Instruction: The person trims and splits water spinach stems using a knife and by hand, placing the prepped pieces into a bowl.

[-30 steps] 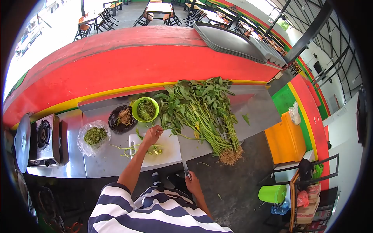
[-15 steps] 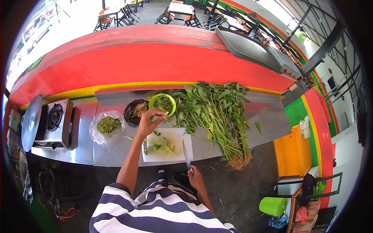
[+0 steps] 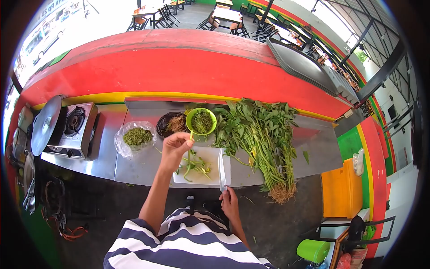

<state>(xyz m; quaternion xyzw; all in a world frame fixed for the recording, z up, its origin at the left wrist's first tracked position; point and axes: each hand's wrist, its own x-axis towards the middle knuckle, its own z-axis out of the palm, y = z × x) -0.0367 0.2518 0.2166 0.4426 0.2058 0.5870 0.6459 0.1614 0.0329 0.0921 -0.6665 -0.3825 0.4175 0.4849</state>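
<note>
My left hand [image 3: 176, 147] is closed in a pinch on a thin green stem [image 3: 189, 157], above the far left part of the white cutting board [image 3: 201, 180]. Several cut leafy stems [image 3: 201, 167] lie on that board. In my right hand [image 3: 230, 202] is the handle of a knife [image 3: 221, 169], its blade pointing away from me over the board's right edge. Just beyond my left hand stands a lime-green bowl [image 3: 214, 127] with chopped greens [image 3: 201, 121] in it. To the right lies a big bunch of long-stemmed leafy greens [image 3: 257, 139], roots towards me.
Left of the board are a clear plastic bag [image 3: 120, 142] of chopped greens and a dark bag [image 3: 162, 130] with brown roots. A gas stove [image 3: 74, 127] and a large lid [image 3: 46, 120] stand farther left. A red wall [image 3: 148, 67] runs behind the metal counter [image 3: 143, 170].
My left hand has drawn back from over the bowl towards the board, and the stem now hangs from its fingers. The knife stays in my right hand. The whole view has shifted slightly.
</note>
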